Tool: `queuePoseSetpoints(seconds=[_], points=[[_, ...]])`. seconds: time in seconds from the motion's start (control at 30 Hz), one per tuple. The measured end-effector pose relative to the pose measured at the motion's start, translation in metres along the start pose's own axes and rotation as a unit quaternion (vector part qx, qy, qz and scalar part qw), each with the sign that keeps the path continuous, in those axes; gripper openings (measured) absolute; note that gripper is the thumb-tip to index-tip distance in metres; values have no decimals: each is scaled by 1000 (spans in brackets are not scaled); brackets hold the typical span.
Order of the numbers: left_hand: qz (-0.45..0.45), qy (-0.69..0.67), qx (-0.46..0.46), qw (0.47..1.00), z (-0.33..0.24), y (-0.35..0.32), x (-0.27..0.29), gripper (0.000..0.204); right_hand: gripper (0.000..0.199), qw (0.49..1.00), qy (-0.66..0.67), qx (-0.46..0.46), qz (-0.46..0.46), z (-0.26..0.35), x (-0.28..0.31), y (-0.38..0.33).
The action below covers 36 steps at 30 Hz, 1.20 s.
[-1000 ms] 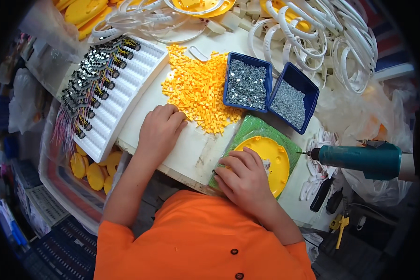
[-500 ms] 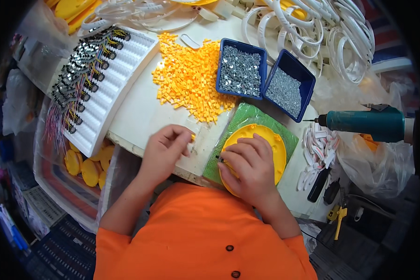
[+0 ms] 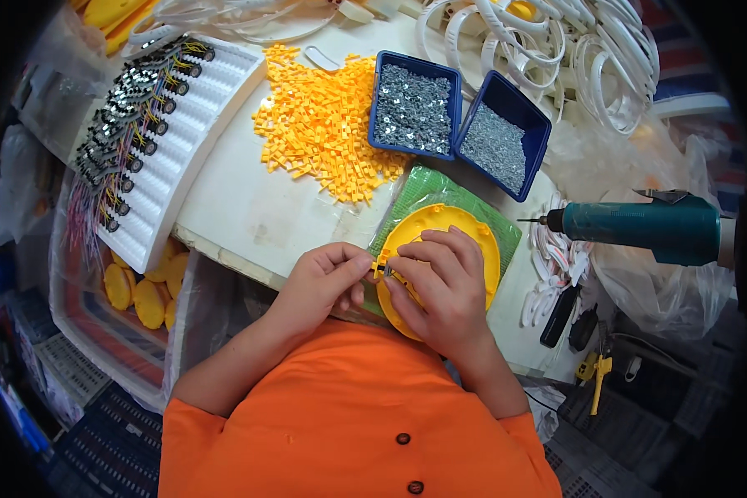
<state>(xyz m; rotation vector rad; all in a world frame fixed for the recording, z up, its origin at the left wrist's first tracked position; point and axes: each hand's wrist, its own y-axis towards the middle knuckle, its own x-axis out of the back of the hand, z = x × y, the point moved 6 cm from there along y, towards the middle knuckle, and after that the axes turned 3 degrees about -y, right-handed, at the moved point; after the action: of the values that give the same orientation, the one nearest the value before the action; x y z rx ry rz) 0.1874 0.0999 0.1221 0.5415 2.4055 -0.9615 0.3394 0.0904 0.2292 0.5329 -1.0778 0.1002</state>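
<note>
Coming in from the yellow pile, the left grip pinches a small yellow piece beside the dark part the right grip holds, apparently bringing them together.

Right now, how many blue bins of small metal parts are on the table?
2. The left bin stands beside the pile of yellow pieces; the right bin is next to it, nearer the power screwdriver. None seem hidden.

Wide fisheye view from head height, steeply downward, close over the hands and white worktop.
</note>
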Motion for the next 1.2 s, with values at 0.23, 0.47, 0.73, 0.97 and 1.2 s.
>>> queuePoseSetpoints(seconds=[0.23, 0.47, 0.73, 0.97, 1.2], points=[[-24, 74, -28, 997, -7, -4, -2, 19, 24, 1000, -24, 13, 12, 3, 3, 4], [-24, 95, -46, 994, -16, -7, -6, 18, 23, 999, -1, 21, 29, 2, 1, 3], [-19, 413, -386, 825, -56, -18, -24, 13, 26, 998, 45, -8, 49, -9, 6, 8], [7, 527, -439, 727, -58, -22, -39, 25, 34, 994, 78, -18, 68, -22, 11, 14], [-30, 227, -155, 961, -24, -3, -19, 19, 42, 995, 31, 26, 93, -14, -5, 2]])
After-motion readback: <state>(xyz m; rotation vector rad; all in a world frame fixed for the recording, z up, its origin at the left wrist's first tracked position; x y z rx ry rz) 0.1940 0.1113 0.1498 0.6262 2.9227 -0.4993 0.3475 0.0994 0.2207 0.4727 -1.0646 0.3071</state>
